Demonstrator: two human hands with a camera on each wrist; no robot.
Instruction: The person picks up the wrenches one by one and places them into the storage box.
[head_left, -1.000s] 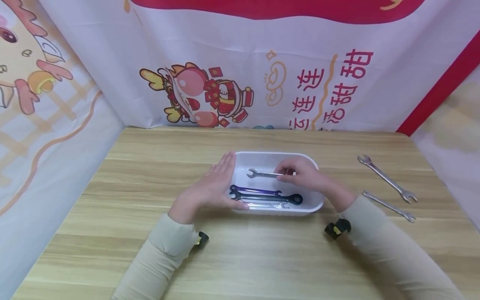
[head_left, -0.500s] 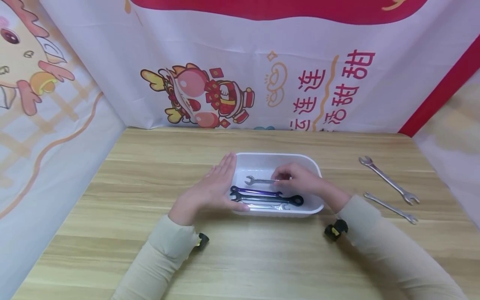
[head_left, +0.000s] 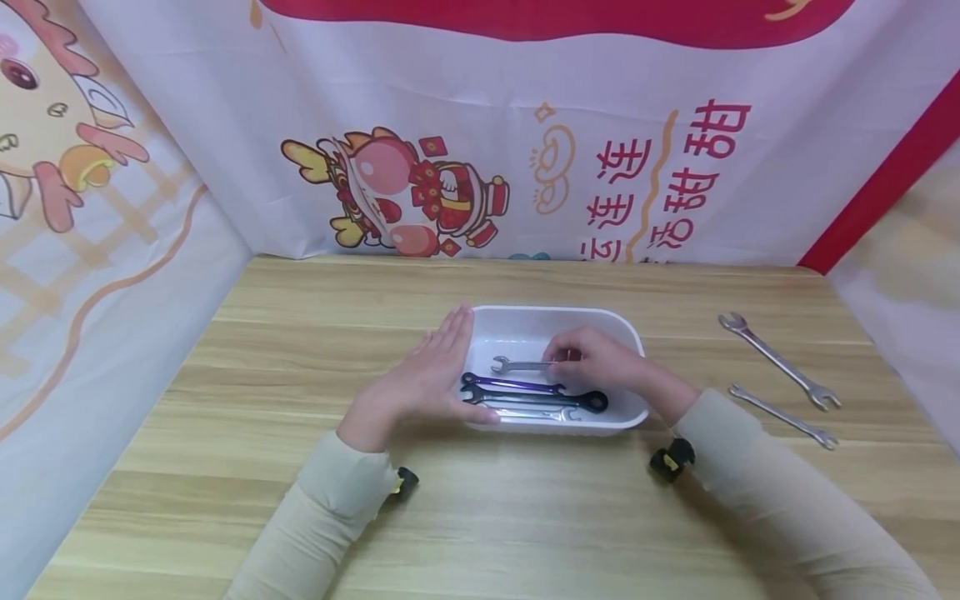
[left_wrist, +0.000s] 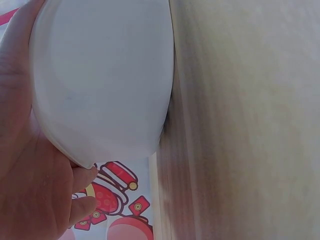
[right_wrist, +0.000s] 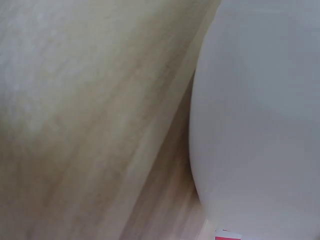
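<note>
Inside the white tray [head_left: 517, 323], a small silver wrench [head_left: 517, 366] is seemingly pinched between thumb and fingers of the right hand [head_left: 596, 358] (the fingertips are half hidden). On its near side lie a purple wrench [head_left: 517, 384] and a black wrench [head_left: 536, 397]. The left hand [head_left: 423, 375], fingers straight and close together, thumb spread apart, rests against the tray's left end. Two loose wrenches [head_left: 780, 361] lie on the table [head_left: 525, 517].

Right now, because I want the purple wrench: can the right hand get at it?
Likely yes, once free: the right hand, over the tray, pinches a silver wrench; the purple wrench lies uncovered nearby.
</note>
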